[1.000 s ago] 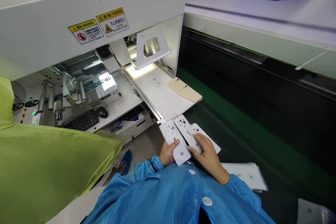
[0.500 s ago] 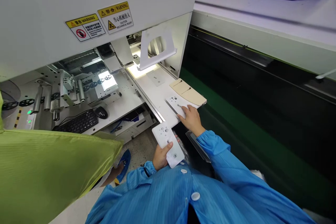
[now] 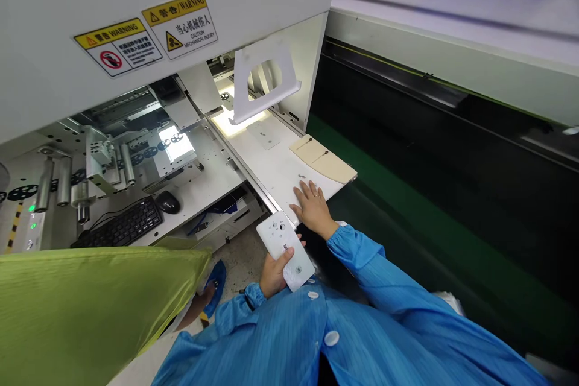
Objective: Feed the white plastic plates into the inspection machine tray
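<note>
My left hand (image 3: 272, 274) grips a white phone back cover (image 3: 292, 256) in front of my body, thumb across its face. Camera holes show at its upper end, and small dark marks lie below them. Whether more covers lie beneath it, I cannot tell. My right hand (image 3: 314, 210) lies flat with fingers spread on the white platform (image 3: 266, 175), near its front edge. A small dark mark (image 3: 301, 177) shows just beyond its fingertips; what lies under the palm is hidden. Farther in on the platform is a thin pale cover-shaped piece (image 3: 263, 135).
A cream plate (image 3: 323, 158) sits along the platform's right side. Above hangs a white bracket (image 3: 266, 81) by a lit opening. Left are rollers, a keyboard (image 3: 122, 223) and a mouse (image 3: 168, 202). Someone in a green garment (image 3: 99, 307) stands at left; a dark green belt (image 3: 384, 187) runs right.
The holed cover under my right hand on the platform no longer shows. That hand has spread flat and shifted slightly left. My left hand keeps its cover; the view has shifted a little.
</note>
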A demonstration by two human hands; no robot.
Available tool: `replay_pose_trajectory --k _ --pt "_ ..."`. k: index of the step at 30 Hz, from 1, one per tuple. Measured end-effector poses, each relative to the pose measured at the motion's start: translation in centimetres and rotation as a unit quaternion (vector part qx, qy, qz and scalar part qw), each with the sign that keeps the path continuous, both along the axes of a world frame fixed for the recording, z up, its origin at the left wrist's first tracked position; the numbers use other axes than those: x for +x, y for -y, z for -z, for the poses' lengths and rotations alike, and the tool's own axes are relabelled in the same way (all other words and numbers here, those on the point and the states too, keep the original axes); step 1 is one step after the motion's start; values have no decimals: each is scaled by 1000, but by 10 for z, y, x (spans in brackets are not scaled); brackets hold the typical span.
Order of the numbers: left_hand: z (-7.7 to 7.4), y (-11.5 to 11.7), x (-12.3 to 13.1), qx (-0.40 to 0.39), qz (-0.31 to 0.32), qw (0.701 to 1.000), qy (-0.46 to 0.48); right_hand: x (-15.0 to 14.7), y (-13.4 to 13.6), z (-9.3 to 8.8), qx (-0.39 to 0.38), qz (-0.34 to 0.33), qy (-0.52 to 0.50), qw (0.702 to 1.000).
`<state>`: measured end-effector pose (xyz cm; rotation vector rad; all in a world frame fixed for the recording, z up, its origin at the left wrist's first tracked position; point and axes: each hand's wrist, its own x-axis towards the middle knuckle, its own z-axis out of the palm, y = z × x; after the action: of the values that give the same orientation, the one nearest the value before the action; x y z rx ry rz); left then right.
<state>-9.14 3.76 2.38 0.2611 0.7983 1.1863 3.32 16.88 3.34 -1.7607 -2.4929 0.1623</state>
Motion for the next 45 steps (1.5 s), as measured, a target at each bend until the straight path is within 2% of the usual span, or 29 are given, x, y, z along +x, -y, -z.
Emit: replay_pose_trajectory --k 7,17,26,38,45 --pt "-1 -3 0 -15 2 1000 -8 -11 -2 10 -8 32 13 999" --pt "0 -5 2 -19 -2 1000 -4 -17 -10 8 -11 58 35 998" --pt "-5 -8 2 -35 -2 999 -7 -20 -12 8 -13 60 34 998" --pt "7 -5 -1 -6 0 1000 -1 -25 -15 7 -16 51 46 998" --pt "1 -5 0 -20 -9 1000 -1 -23 -16 8 -28 52 44 997"
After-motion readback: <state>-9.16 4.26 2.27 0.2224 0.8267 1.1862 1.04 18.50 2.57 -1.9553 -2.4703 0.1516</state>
